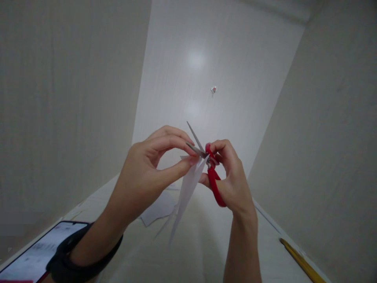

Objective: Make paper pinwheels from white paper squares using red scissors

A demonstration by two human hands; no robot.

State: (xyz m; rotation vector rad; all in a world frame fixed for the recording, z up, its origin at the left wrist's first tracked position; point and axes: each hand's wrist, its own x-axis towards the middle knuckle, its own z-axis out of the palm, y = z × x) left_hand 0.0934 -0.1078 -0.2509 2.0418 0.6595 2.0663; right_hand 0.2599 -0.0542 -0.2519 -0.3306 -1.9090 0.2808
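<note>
Between finger and thumb, my left hand pinches a folded piece of white paper, whose pointed ends hang down. My right hand grips a pair of scissors by the red handles, with the thumb and fingers about the loops. The blades are spread apart and point up and to the left, close to my left fingertips. The paper's top edge lies at the base of the blades, near the pivot. A black band is round my left wrist.
White paper pieces lie on the pale surface below my hands. A phone with a lit screen is at the lower left. A yellowish stick-like thing lies at the lower right. Panels stand on both sides and ahead.
</note>
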